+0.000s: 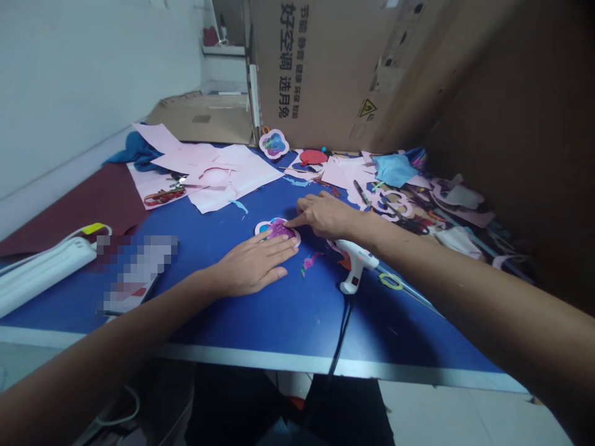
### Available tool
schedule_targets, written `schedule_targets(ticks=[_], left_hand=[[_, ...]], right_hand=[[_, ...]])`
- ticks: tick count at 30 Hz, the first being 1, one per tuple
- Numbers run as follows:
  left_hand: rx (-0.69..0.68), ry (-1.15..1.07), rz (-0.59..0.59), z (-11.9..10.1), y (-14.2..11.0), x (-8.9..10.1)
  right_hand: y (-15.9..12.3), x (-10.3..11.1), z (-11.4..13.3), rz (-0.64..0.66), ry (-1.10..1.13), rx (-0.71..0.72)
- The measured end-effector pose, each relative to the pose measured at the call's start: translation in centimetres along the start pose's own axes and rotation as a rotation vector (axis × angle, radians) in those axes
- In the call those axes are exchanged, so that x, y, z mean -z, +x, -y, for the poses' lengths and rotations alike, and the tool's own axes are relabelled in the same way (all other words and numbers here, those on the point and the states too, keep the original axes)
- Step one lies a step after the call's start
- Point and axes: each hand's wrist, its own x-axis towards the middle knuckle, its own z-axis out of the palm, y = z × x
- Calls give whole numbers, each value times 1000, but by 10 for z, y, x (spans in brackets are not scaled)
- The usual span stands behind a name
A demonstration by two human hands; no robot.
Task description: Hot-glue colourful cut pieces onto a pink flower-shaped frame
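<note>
A flower-shaped piece (280, 228) with a pale pink border and shiny purple and blue middle lies flat on the blue table. My left hand (253, 263) rests over its near side, fingers stretched out flat, hiding part of it. From the right, my right hand (325, 214) touches the purple surface with an extended index finger while its other fingers curl loosely. Just below that hand, a white glue gun (354, 266) lies on the table with its cord running off the front edge. A thin purple and green scrap (310, 263) lies beside the piece.
Pink sheets (232, 170) cover the back left. A finished-looking flower piece (274, 144) leans at the back against a big cardboard box (320, 74). Scraps, a pen (361, 192) and blue cloth (395, 169) clutter the right. At left are a power strip (46, 272) and a blurred-out flat object (139, 272).
</note>
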Motion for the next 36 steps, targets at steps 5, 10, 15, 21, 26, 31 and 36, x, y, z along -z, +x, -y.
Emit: schedule_targets(ticks=[5, 10, 15, 21, 26, 31, 36], left_hand=[[6, -52, 6, -10, -12, 3], [195, -119, -97, -1, -20, 23], [298, -99, -42, 18, -21, 28], [332, 79, -50, -5, -31, 21], [363, 90, -179, -14, -35, 21], [362, 56, -91, -12, -37, 14], [444, 109, -103, -29, -42, 15]], right_hand=[[0, 1, 4, 0, -1, -20], [-1, 4, 9, -14, -9, -37], [-9, 7, 14, -96, 53, -164], [-31, 10, 31, -152, 99, -218], [-37, -1, 53, -189, 161, -180], [-28, -16, 75, -293, 187, -101], [-18, -29, 100, -285, 217, 12]])
